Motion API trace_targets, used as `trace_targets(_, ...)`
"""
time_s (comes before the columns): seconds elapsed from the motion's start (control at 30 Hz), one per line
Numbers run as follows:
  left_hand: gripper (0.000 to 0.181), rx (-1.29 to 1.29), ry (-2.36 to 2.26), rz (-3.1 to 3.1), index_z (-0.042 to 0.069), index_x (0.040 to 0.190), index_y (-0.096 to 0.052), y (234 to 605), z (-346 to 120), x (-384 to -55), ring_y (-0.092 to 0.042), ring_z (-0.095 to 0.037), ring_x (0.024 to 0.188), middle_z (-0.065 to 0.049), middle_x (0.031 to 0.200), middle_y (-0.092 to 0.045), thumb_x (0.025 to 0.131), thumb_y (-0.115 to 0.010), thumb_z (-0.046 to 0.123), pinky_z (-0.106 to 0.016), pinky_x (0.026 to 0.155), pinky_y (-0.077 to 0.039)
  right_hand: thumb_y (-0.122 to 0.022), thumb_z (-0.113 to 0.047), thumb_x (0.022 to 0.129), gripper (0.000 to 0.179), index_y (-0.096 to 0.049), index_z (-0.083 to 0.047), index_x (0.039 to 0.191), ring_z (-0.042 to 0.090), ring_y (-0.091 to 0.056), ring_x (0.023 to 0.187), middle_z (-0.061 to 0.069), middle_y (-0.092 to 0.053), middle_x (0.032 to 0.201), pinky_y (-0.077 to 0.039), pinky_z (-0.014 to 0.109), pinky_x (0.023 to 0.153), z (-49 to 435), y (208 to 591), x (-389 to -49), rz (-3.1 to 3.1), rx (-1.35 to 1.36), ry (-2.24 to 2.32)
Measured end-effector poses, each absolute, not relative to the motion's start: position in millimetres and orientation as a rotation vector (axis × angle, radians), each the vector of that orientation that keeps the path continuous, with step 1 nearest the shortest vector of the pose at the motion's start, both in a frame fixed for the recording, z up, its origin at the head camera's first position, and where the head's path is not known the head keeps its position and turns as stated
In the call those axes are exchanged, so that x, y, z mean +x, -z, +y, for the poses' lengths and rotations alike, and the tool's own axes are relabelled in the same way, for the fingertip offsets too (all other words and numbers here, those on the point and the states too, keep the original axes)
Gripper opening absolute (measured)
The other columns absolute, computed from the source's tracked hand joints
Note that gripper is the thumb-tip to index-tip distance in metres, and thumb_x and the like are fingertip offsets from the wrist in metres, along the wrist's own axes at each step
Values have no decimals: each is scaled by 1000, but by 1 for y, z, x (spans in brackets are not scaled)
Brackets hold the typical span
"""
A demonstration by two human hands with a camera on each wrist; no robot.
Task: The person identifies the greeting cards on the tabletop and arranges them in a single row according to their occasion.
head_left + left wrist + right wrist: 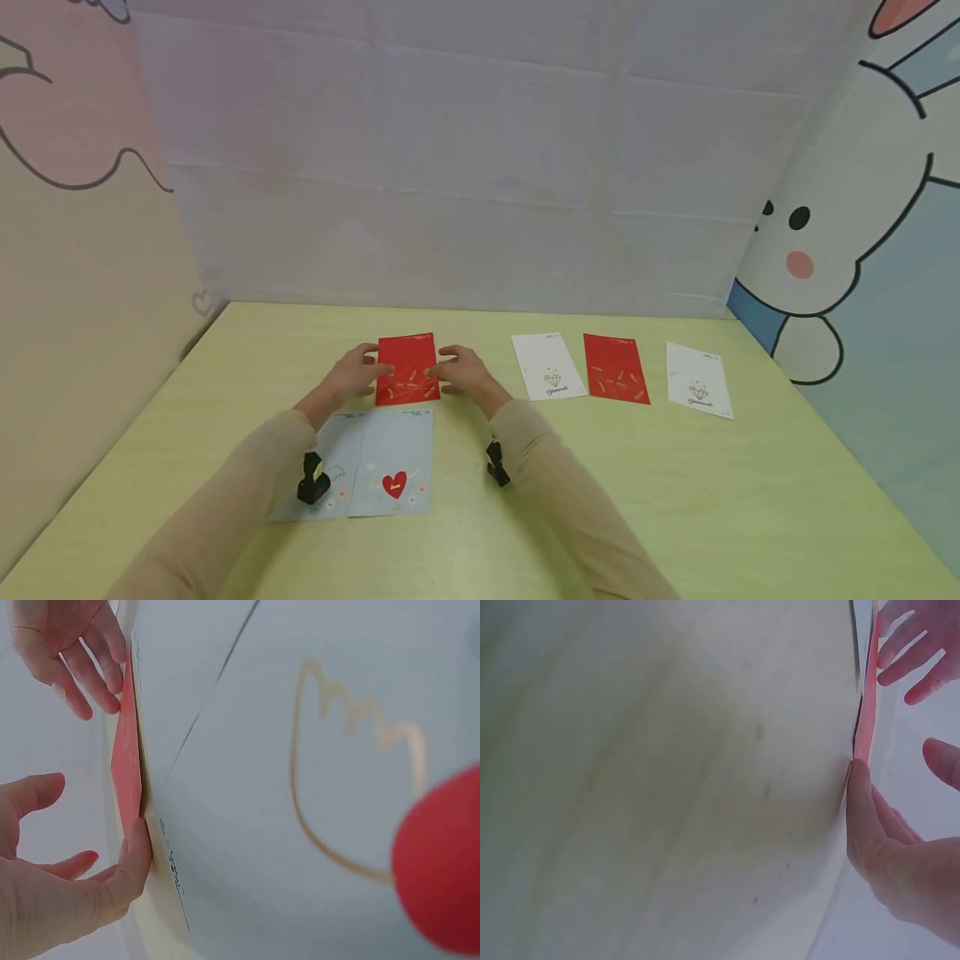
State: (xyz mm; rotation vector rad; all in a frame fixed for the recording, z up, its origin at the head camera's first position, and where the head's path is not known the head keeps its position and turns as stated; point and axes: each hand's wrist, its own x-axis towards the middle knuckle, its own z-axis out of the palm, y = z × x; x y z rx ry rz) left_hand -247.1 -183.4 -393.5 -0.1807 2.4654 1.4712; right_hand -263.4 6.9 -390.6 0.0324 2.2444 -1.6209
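Note:
A red card [407, 354] with gold print lies flat on the table between my hands. At its left edge is my left hand [349, 372], and at its right edge is my right hand [467, 372]. In the left wrist view, the fingertips of my left hand [82, 889] touch the card's edge, with the thumb held apart. The right wrist view has my right hand [900, 862] with its fingertips against the opposite edge, thumb also apart. Just nearer than the red card lie two pale blue cards side by side, one with a red heart [394, 484].
To the right, a white diamond-print card [546, 358], another red card [615, 362] and a second white card [696, 371] lie in a row on the pale yellow-green table [675, 500]. A white backdrop [480, 167] stands behind. My left forearm partly covers the left blue card.

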Motion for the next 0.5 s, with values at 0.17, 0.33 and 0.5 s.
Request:
trace_targets(0.17, 65, -234, -1608, 2399, -3, 138, -14, 394, -182, -249, -31, -38, 118, -26, 136, -19, 89, -51, 19, -39, 83, -42, -64, -12, 81, 50, -43, -2, 125, 22, -56, 88, 10, -55, 100, -48, 31, 72, 7, 390, -262, 2242, 33, 1641)
trace_targets(0.33, 63, -217, -1628, 2438, -4, 138, -14, 396, -182, -248, -50, -33, 100, -28, 127, -34, 90, -50, 14, -32, 74, -47, -64, -12, 81, 50, -43, -2, 125, 22, -55, 88, 10, -55, 100, -47, 31, 73, 7, 390, -261, 2240, 34, 1634)
trace_targets(0.5, 61, -153, -1609, 2522, -1, 138, -18, 396, -178, -247, -55, -25, 82, -25, 112, -48, 88, -53, 9, -28, 67, -48, -63, -10, 81, 50, -41, 1, 125, 23, -57, 87, 12, -55, 102, -48, 33, 72, 8, 391, -260, 2229, -5, 1655)
